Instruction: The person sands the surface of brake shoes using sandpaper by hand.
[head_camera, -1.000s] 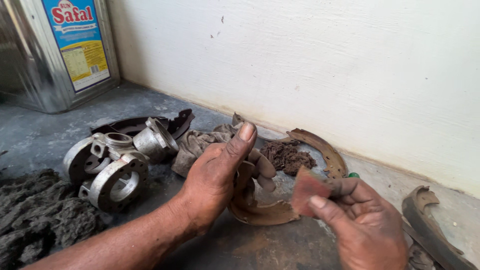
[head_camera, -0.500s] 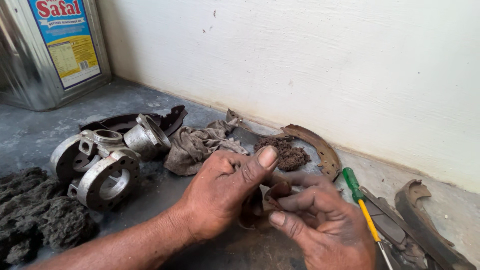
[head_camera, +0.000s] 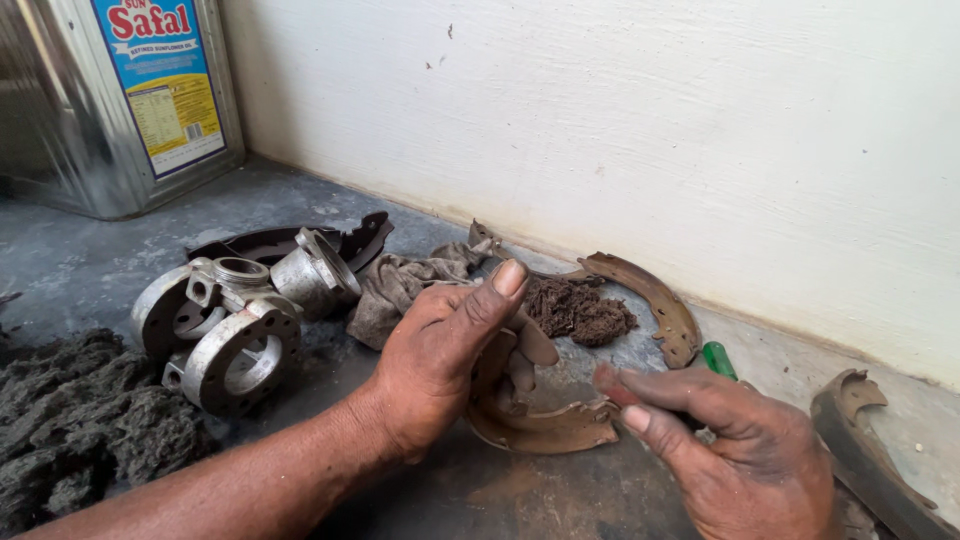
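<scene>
Left hand (head_camera: 445, 365) grips a rusty curved brake shoe (head_camera: 545, 425), fingers wrapped over its left end, thumb raised and extended. The shoe lies low on the grey floor (head_camera: 90, 265), in front of the white wall (head_camera: 650, 130), its arc opening upward between the two hands. Right hand (head_camera: 735, 450) is partly closed, index finger and thumb stretched toward the shoe's right end and touching or just beside it; whether it pinches anything cannot be told.

Behind the hands: a second brake shoe (head_camera: 650, 300) against the wall, a clump of brown fibre (head_camera: 580, 312) beside it, a grey rag (head_camera: 400, 285). Left of the rag, a cluster of cast metal parts (head_camera: 235, 320) on a dark plate. Dark fibrous waste (head_camera: 80, 420) at lower left. A green screwdriver handle (head_camera: 718, 358) shows past the right hand. A third shoe (head_camera: 860, 440) lies at far right. A square metal tin (head_camera: 110, 100) stands at upper left.
</scene>
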